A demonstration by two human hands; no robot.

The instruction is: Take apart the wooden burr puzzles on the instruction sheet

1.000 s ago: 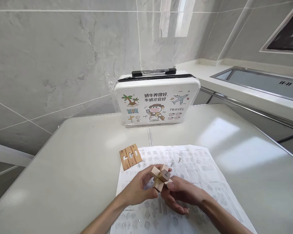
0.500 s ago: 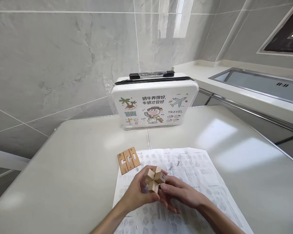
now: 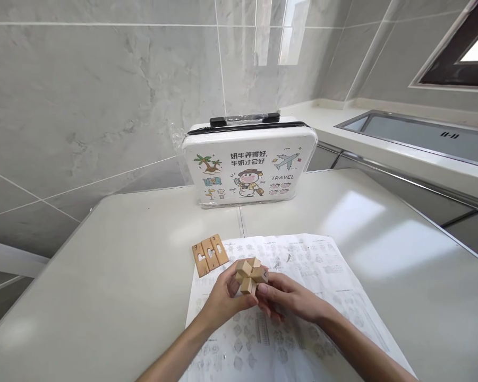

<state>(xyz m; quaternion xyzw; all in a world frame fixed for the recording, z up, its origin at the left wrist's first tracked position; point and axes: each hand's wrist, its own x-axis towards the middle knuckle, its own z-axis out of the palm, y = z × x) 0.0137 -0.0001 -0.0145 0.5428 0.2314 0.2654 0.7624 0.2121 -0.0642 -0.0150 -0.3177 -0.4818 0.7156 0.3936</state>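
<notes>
A small wooden burr puzzle of interlocking light blocks is held up over the printed sheet. My left hand grips it from the left, thumb at its lower front. On the other side my right hand has its thumb and fingers closed on the puzzle, near a block end with a handwritten mark. Its underside is hidden by my fingers. Just beyond my left hand, three flat wooden pieces with cut-out slots and handwritten numbers lie side by side, partly over the sheet's corner.
A white children's suitcase with cartoon prints, wrapped in clear plastic, stands at the table's back edge against the grey tiled wall. The glossy white table spreads to both sides. At the right is a counter with an inset glass panel.
The burr puzzle and both hands sit slightly higher in view, and the puzzle is turned a little. My right fingers have drawn in closer beneath it. The whole view has shifted slightly.
</notes>
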